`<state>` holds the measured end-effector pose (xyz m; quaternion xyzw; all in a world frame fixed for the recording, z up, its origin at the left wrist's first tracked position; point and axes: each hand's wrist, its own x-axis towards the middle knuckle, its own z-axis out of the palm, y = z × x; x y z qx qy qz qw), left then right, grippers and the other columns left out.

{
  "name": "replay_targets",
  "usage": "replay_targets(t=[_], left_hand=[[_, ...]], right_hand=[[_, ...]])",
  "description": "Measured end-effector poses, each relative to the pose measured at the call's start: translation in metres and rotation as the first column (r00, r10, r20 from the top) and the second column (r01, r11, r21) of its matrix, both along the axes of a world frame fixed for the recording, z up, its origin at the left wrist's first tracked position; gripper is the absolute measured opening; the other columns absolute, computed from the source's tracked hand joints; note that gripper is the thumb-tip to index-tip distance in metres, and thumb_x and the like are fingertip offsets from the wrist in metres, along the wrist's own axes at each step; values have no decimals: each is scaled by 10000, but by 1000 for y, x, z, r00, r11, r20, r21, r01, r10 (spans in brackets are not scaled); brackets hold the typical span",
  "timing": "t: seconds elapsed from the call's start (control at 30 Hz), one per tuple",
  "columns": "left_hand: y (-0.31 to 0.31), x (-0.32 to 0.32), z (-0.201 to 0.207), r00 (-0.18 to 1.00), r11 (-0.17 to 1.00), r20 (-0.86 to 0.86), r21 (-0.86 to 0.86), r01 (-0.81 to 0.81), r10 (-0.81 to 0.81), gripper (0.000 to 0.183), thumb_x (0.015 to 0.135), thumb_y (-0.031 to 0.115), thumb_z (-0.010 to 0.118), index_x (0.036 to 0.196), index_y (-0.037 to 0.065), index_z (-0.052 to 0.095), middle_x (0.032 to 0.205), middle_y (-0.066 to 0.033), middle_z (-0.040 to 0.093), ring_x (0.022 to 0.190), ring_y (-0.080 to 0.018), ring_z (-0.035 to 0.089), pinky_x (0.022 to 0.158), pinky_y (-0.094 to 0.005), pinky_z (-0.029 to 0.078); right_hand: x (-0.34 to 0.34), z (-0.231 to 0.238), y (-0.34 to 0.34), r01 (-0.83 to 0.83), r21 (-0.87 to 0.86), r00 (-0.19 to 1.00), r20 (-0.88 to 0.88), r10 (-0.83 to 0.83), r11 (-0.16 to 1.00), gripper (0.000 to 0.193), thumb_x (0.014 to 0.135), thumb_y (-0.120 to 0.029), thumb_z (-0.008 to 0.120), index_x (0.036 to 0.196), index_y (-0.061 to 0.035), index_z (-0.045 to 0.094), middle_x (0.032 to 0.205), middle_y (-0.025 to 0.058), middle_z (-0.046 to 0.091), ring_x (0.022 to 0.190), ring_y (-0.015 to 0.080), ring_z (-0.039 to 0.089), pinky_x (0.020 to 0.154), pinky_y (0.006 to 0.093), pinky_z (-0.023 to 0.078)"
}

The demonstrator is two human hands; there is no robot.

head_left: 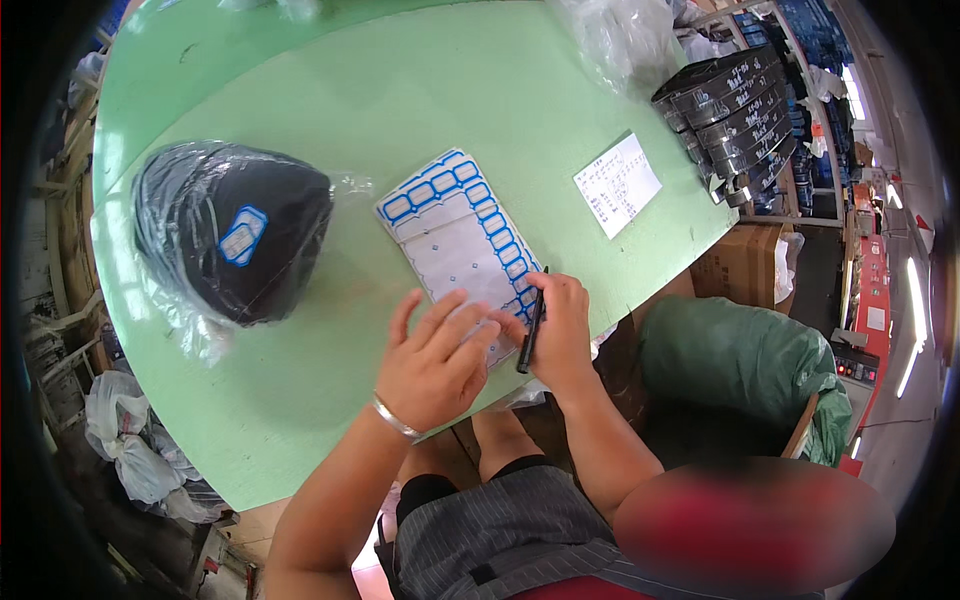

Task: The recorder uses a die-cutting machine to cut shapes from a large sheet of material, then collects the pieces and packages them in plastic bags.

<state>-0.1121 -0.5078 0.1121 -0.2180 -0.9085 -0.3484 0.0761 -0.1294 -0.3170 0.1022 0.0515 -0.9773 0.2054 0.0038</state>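
Observation:
On the green table lies a stack of white label sheets [450, 250], with blue-bordered stickers along two edges and a bare backing in the middle. My right hand [562, 325] grips a black marker pen [533, 322], held upright at the sheets' right edge. My left hand [432, 362] hovers at the near end of the sheets, its fingers spread and its fingertips close to my right hand. Left of the sheets sits a clear plastic bag of black curved pieces [280, 195], bearing blue-bordered stickers [243, 236].
A handwritten paper [618, 186] lies right of the sheets. Black bundles with pale handwriting [735, 110] are stacked at the table's right edge. Clear plastic bags [620, 40] lie at the back. Beside the table stand a cardboard box [735, 265] and a green sack [735, 350].

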Motion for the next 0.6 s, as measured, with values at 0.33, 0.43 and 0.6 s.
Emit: replay_targets(t=[0.33, 0.43, 0.6], left_hand=[[23, -16, -29, 991, 996, 127, -88, -33, 44, 395, 706, 172, 692, 1097, 194, 646, 1285, -43, 552, 1267, -252, 463, 1102, -506, 241], [26, -16, -31, 991, 989, 105, -137, -63, 78, 403, 674, 148, 689, 1071, 213, 670, 1277, -35, 560, 1264, -249, 468, 1107, -504, 240], [24, -13, -30, 994, 988, 94, -145, -49, 63, 302, 700, 157, 702, 983, 264, 699, 1239, 6, 585, 1240, -204, 491, 1103, -496, 252]], right_hand=[[0, -1, 37, 330, -847, 943, 277, -183, 417, 94, 876, -45, 625, 909, 29, 579, 814, 70, 606, 706, 108, 555, 654, 238, 448], [-3, -15, 41, 164, -860, 986, 148, -71, 483, 102, 828, 12, 651, 822, -3, 550, 783, 59, 616, 678, 75, 547, 621, 207, 443], [-11, -22, 38, -139, -776, 984, -37, 175, 615, 155, 809, 74, 628, 799, -17, 503, 726, 108, 617, 621, 134, 561, 565, 242, 438]])
